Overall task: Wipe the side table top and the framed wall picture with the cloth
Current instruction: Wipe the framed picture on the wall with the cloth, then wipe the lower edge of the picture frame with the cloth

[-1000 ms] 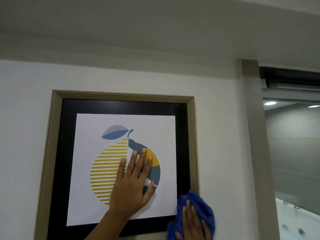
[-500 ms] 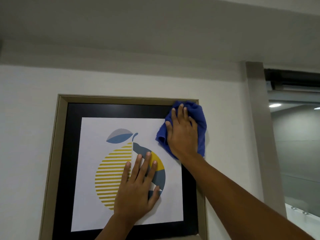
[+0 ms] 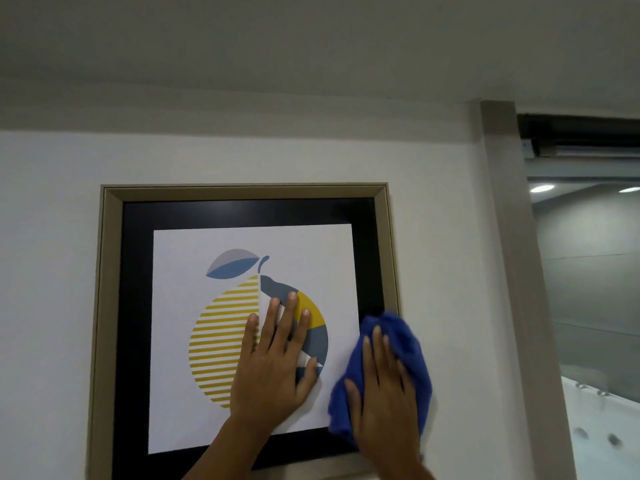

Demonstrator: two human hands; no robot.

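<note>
The framed wall picture [image 3: 114, 306] hangs on the white wall: a beige frame, a black mat and a white print of a striped yellow and blue fruit. My left hand [image 3: 273, 368] lies flat on the print's middle with its fingers spread, holding nothing. My right hand [image 3: 381, 400] presses a bunched blue cloth [image 3: 405, 341] against the picture's lower right part, over the black mat and the frame's right side. The side table is out of view.
A beige pillar [image 3: 512, 271] stands right of the picture. Beyond it a glass panel [image 3: 588, 289] shows ceiling lights and a white surface low down. The ceiling is close above.
My right hand has swept the cloth down the picture's right side, from the top right corner to the lower right. My left hand has stayed flat on the print.
</note>
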